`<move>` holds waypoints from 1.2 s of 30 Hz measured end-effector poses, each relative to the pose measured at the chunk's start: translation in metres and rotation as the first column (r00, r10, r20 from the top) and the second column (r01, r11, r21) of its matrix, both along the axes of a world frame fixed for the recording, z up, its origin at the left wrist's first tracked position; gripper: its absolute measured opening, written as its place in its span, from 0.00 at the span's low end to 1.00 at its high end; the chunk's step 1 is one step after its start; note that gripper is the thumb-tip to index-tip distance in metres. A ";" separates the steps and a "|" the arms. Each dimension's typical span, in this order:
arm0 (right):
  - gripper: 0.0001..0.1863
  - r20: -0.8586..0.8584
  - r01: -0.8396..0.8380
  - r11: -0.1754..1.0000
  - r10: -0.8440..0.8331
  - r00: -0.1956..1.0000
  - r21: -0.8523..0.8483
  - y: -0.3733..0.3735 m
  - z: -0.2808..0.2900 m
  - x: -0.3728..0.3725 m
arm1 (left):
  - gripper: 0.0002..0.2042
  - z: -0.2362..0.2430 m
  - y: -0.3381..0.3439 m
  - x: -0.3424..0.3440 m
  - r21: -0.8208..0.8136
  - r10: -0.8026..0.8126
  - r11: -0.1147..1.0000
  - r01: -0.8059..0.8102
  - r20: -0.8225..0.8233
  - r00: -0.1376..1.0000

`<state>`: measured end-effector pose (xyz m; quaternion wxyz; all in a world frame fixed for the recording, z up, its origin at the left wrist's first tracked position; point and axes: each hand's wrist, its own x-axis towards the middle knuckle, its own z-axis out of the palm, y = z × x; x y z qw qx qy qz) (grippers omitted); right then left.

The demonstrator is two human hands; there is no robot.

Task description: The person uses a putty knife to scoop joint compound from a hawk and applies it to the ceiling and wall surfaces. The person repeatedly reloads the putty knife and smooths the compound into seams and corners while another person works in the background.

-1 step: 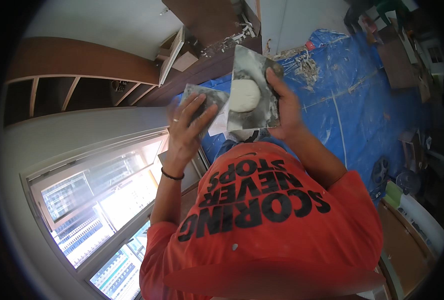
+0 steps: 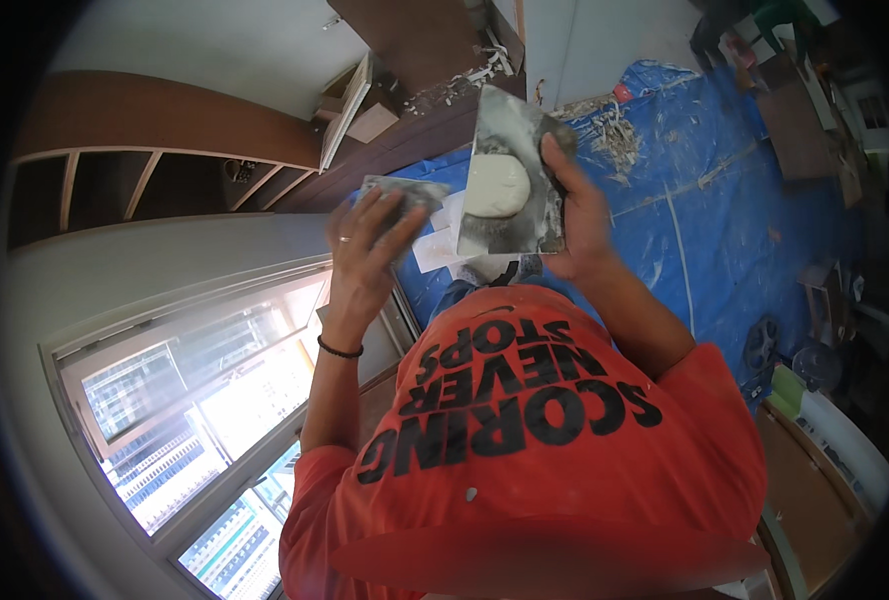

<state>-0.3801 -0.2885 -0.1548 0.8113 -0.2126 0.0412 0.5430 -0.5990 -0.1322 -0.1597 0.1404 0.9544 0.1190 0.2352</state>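
In my right hand is a wide, grey, smeared plastering blade, with the thumb over its face and the fingers behind. A smooth, rounded lump of white putty sticks to that face near its left edge. My left hand is closed round a smaller grey scraper blade, slightly blurred, its fingers lying across it. The two blades are apart, both raised in front of my chest. Their handles are hidden.
Blue sheeting covers the floor, with a heap of pale debris on it. White sheets lie below the blades. To the left are a bright window and a brown shelf unit. Another person's legs show far right.
My left hand and its scraper have drawn left, away from the wide blade, and the scraper has tilted flatter. The wide blade with its putty has shifted slightly right.
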 end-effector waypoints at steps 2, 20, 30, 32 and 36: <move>0.20 0.154 0.125 0.991 -0.117 0.981 -0.043 0.006 0.004 -0.003 | 0.25 -0.004 0.008 -0.015 -0.241 0.133 0.966 -0.091 0.163 0.978; 0.22 0.884 0.410 0.912 -0.164 0.438 -0.034 0.090 -0.001 -0.093 | 0.25 0.037 0.019 -0.026 0.185 0.045 0.981 -0.056 0.061 0.997; 0.26 0.754 0.628 0.776 -0.376 0.538 -0.060 0.116 0.049 -0.078 | 0.19 -0.049 0.055 -0.072 -0.888 0.515 -0.140 0.439 0.314 0.798; 0.26 0.593 0.569 0.822 -0.457 0.663 -0.002 0.118 0.049 -0.075 | 0.23 -0.048 0.059 -0.076 -0.729 0.617 -0.309 0.611 0.335 0.712; 0.25 0.408 0.475 0.879 -0.417 0.812 -0.047 0.124 0.031 -0.080 | 0.22 -0.032 0.066 -0.084 -0.719 0.706 -0.220 0.660 0.350 0.616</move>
